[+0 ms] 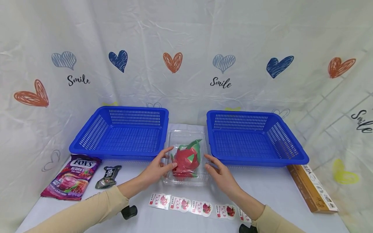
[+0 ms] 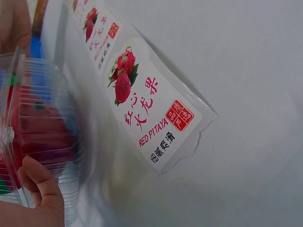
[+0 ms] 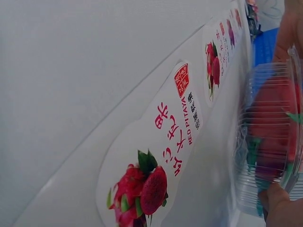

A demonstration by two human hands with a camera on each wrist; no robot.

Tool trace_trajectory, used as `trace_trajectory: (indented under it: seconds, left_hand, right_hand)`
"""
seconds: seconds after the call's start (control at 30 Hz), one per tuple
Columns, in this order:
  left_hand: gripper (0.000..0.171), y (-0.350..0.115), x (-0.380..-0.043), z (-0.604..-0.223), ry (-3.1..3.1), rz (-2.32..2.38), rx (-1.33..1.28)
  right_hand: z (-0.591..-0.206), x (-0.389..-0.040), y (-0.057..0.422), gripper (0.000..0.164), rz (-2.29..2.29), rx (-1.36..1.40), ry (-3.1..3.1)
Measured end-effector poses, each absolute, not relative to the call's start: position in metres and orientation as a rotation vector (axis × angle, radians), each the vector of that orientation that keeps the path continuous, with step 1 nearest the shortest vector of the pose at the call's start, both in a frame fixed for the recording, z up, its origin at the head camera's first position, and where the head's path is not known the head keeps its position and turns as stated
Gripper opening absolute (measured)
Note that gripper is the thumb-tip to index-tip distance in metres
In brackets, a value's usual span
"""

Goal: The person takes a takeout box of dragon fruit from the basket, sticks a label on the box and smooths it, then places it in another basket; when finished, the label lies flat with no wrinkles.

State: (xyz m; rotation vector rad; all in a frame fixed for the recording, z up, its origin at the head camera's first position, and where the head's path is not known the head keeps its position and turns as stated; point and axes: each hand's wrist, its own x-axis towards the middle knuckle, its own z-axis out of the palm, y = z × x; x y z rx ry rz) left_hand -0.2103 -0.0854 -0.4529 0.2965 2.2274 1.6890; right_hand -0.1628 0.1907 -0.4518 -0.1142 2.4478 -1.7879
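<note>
A clear plastic clamshell box (image 1: pixel 186 182) lies on the table in front of me, between two blue baskets. Inside is a red dragon fruit (image 1: pixel 186 160) with green leaf tips. My left hand (image 1: pixel 157 167) grips the box's left side, its thumb over the edge. On the opposite side my right hand (image 1: pixel 222 176) holds the box with thumb and fingers along the edge. Both wrist views show the box's ribbed wall and rim close to the thumbs. Nearer to me runs a strip of dragon fruit stickers (image 1: pixel 201 208), printed RED PITAYA; the right forearm covers part of it.
A blue basket (image 1: pixel 131 155) stands back left, another blue basket (image 1: pixel 259 160) back right. At left lie a Fox's candy bag (image 1: pixel 71 178) and a small black-wrapped item (image 1: pixel 108 177). A long brown and white box (image 1: pixel 313 189) sits at far right.
</note>
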Motion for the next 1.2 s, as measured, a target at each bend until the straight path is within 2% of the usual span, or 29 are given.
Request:
trace_trajectory:
  seconds: [0.73, 1.0, 1.1, 1.2]
  left_hand:
    - [0.068, -0.087, -0.210, -0.454, 2.227, 1.704, 0.308]
    - [0.067, -0.090, -0.195, -0.459, 2.279, 1.719, 0.370]
    - [0.063, -0.095, -0.185, -0.456, 2.281, 1.763, 0.359]
    - [0.050, -0.099, -0.173, -0.457, 2.361, 1.812, 0.342]
  right_hand:
    - [-0.457, -0.161, 0.191, 0.049, -1.776, -0.165, 2.493]
    - [-0.450, -0.152, 0.199, 0.051, -1.678, -0.176, 2.517]
    - [-0.449, -0.145, 0.205, 0.050, -1.676, -0.182, 2.506]
    - [-0.450, -0.136, 0.214, 0.051, -1.695, -0.187, 2.473]
